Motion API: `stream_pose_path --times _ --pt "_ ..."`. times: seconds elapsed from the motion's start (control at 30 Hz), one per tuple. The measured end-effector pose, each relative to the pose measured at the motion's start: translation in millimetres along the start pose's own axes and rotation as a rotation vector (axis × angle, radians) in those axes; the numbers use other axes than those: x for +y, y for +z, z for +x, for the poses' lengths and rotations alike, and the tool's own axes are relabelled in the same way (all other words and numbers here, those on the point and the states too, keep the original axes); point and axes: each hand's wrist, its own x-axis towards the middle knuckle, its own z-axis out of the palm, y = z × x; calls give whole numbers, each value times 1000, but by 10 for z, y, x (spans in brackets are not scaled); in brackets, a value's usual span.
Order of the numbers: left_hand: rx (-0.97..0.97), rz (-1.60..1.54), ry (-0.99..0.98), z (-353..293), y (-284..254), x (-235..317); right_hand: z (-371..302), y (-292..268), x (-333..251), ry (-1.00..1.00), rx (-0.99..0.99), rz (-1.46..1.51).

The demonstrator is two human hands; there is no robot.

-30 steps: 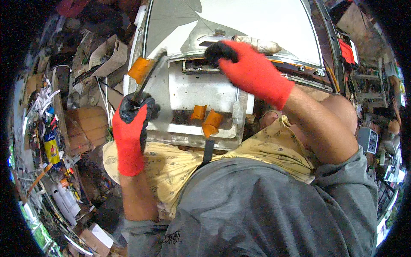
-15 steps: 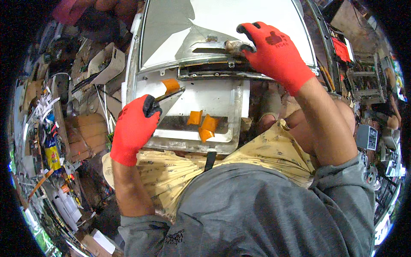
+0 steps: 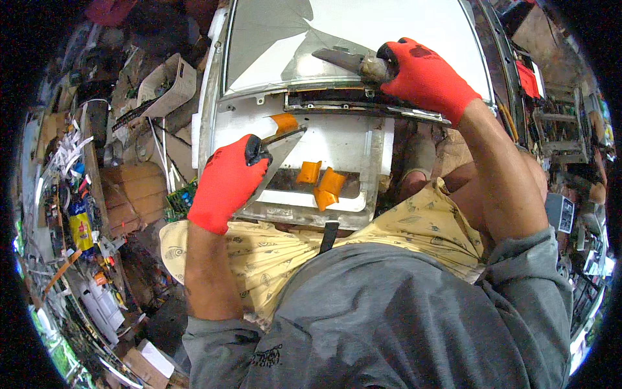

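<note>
My right hand (image 3: pixel 427 78), in a red glove with black fingertips, is closed around the wrapped handle of a knife-like scraper (image 3: pixel 340 59). Its broad grey blade points left, over the large panel (image 3: pixel 408 26). My left hand (image 3: pixel 227 181), gloved alike, grips a thin grey sheet piece (image 3: pixel 275 155) with a dark upper edge. That piece slants over the smaller white framed panel (image 3: pixel 334 139) close to my lap. Lying on the smaller panel are orange film pieces (image 3: pixel 330 185), and another orange strip (image 3: pixel 283 122) shows just beyond the held piece.
The large panel's white surface has grey torn-looking areas and a dark slotted bar (image 3: pixel 343 102) along its near edge. At left stand a pale bin (image 3: pixel 170 84) and a brown cardboard piece (image 3: pixel 133 194) amid heaped scrap. A grey box (image 3: pixel 558 212) sits at right.
My right hand has closed on the scraper's handle, which lay on the large panel, and the blade has turned. My left hand has shifted slightly right and up with the grey piece.
</note>
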Motion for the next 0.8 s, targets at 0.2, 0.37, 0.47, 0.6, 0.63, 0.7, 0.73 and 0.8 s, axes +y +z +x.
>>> stream_pose_path --times 0.2,0.37,0.47,0.6,0.63,0.7,0.73,0.8 --pt "15 -24 -4 9 97 -4 -376 3 -515 25 -65 414" --pt "94 51 37 6 175 20 -724 491 -827 -318 60 200" --pt "125 160 17 -27 219 138 -828 524 -938 -271 -34 63" --pt "101 261 -51 -63 297 168 -895 479 -1015 -225 -133 -36" --pt "91 279 -65 -71 312 166 -907 475 -1016 -232 -120 -37" --pt "127 278 -7 -95 327 192 -910 475 -1018 -243 -111 -36" --pt "145 277 22 -104 335 204 -907 467 -1021 -248 -107 -36" --pt "192 281 71 -143 362 211 -912 391 -1040 -251 -179 -44"
